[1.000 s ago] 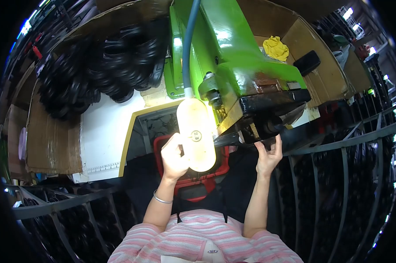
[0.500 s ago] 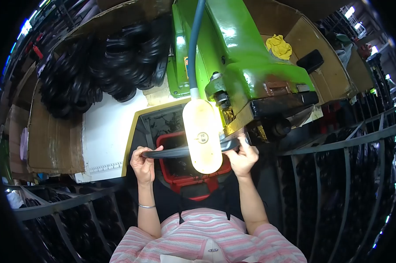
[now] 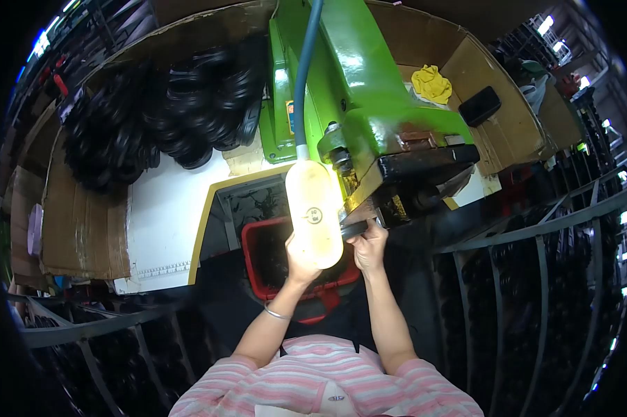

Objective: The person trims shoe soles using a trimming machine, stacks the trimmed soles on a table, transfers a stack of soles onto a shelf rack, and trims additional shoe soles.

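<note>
My right hand (image 3: 369, 249) is closed on a long black rubber-looking piece (image 3: 355, 229), with the thumb beside it and the fingers at its far side. The piece is held up against the front of a green machine (image 3: 383, 118), near its metal working parts (image 3: 348, 182). My left hand (image 3: 301, 260) is just left of it, beneath a bright oblong lamp (image 3: 315, 215). That lamp covers the fingers of my left hand and most of the piece, so I cannot make out the left grip.
Below the lamp sits a red bin (image 3: 261, 278) with dark scraps. Many black pieces (image 3: 195, 111) are stacked on the left of the white table (image 3: 164, 222), walled by cardboard (image 3: 91, 229). On the right lie a yellow cloth (image 3: 432, 84) and a black phone-like object (image 3: 480, 105). Metal racks (image 3: 542, 240) flank me.
My left hand has moved right, from the piece's far left end to beneath the lamp. My right hand has shifted slightly left and stays on the piece, which now mostly lies behind the lamp.
</note>
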Demonstrator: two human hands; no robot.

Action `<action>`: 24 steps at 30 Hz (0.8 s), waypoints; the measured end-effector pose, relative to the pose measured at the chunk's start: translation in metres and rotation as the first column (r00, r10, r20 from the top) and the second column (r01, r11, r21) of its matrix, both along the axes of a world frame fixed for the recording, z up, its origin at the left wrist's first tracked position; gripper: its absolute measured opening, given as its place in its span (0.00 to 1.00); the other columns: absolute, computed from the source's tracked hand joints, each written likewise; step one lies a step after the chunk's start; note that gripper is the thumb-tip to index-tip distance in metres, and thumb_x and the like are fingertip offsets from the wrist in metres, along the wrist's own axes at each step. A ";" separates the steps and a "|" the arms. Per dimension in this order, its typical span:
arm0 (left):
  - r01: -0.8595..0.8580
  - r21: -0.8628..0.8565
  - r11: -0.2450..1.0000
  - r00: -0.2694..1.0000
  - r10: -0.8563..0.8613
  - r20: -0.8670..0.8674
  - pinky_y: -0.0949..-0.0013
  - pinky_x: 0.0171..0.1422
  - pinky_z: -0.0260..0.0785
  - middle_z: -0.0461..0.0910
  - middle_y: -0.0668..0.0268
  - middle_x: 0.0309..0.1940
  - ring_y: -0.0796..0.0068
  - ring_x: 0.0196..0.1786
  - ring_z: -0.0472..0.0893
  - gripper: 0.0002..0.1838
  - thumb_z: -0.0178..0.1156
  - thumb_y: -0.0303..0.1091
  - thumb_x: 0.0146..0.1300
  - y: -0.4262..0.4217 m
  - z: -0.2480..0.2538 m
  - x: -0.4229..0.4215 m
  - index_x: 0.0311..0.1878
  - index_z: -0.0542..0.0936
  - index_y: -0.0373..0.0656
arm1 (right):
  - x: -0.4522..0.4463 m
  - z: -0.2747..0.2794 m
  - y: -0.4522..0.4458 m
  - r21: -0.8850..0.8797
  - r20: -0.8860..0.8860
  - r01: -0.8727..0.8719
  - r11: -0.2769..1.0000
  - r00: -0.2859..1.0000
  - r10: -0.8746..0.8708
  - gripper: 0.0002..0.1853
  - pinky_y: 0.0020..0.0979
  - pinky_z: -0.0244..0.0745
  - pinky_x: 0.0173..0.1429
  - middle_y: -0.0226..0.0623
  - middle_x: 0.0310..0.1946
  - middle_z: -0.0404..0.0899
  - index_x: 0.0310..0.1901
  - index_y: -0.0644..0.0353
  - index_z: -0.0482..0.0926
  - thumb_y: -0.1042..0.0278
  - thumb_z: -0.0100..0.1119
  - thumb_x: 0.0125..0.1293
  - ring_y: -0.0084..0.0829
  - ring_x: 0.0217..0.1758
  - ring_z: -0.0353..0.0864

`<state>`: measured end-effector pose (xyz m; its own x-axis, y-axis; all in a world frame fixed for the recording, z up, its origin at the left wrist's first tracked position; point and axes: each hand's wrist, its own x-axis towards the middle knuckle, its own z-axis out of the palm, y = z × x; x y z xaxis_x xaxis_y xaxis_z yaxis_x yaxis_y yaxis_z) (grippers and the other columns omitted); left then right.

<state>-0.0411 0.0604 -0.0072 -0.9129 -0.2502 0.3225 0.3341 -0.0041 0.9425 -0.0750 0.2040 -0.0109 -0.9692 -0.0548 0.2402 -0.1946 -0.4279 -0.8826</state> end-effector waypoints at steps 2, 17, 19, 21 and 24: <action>0.005 0.162 0.987 1.000 -0.008 0.019 0.69 0.56 0.71 0.79 0.65 0.43 0.71 0.47 0.79 0.24 0.73 0.24 0.50 0.013 0.005 0.003 0.49 0.74 0.37 | -0.007 -0.058 0.007 -0.066 0.037 -0.076 0.995 0.996 0.078 0.23 0.28 0.75 0.51 0.35 0.49 0.80 0.52 0.65 0.78 0.74 0.74 0.53 0.25 0.45 0.80; 0.060 0.293 0.954 0.998 -0.051 -0.037 0.69 0.52 0.74 0.81 0.60 0.45 0.73 0.45 0.81 0.22 0.68 0.25 0.56 -0.009 0.018 0.007 0.53 0.75 0.30 | -0.003 0.094 0.107 0.462 -0.404 0.676 0.574 0.737 -0.542 0.22 0.24 0.65 0.49 0.30 0.39 0.68 0.38 0.61 0.70 0.80 0.76 0.46 0.25 0.42 0.69; 0.005 0.454 0.891 0.998 0.021 -0.052 0.73 0.55 0.71 0.78 0.62 0.43 0.75 0.47 0.78 0.18 0.68 0.26 0.56 -0.016 0.038 0.018 0.47 0.74 0.33 | -0.001 0.104 0.090 0.433 -0.384 0.599 0.673 0.798 -0.463 0.25 0.24 0.67 0.49 0.31 0.41 0.66 0.41 0.60 0.69 0.81 0.76 0.45 0.24 0.42 0.69; -0.013 0.562 0.827 1.000 0.004 0.017 0.72 0.55 0.71 0.77 0.61 0.42 0.73 0.47 0.78 0.19 0.70 0.26 0.53 -0.038 0.046 0.026 0.45 0.73 0.35 | 0.000 0.105 0.070 0.381 -0.281 0.489 0.784 0.870 -0.405 0.31 0.25 0.73 0.48 0.32 0.43 0.65 0.45 0.60 0.66 0.84 0.75 0.42 0.24 0.43 0.71; -0.005 0.637 0.771 1.000 -0.006 0.015 0.61 0.53 0.78 0.74 0.62 0.43 0.70 0.45 0.79 0.20 0.71 0.26 0.52 -0.075 0.037 0.040 0.45 0.71 0.37 | 0.001 0.099 0.036 0.310 -0.149 0.352 0.883 0.935 -0.320 0.35 0.26 0.75 0.48 0.34 0.44 0.68 0.50 0.61 0.64 0.86 0.75 0.40 0.25 0.46 0.73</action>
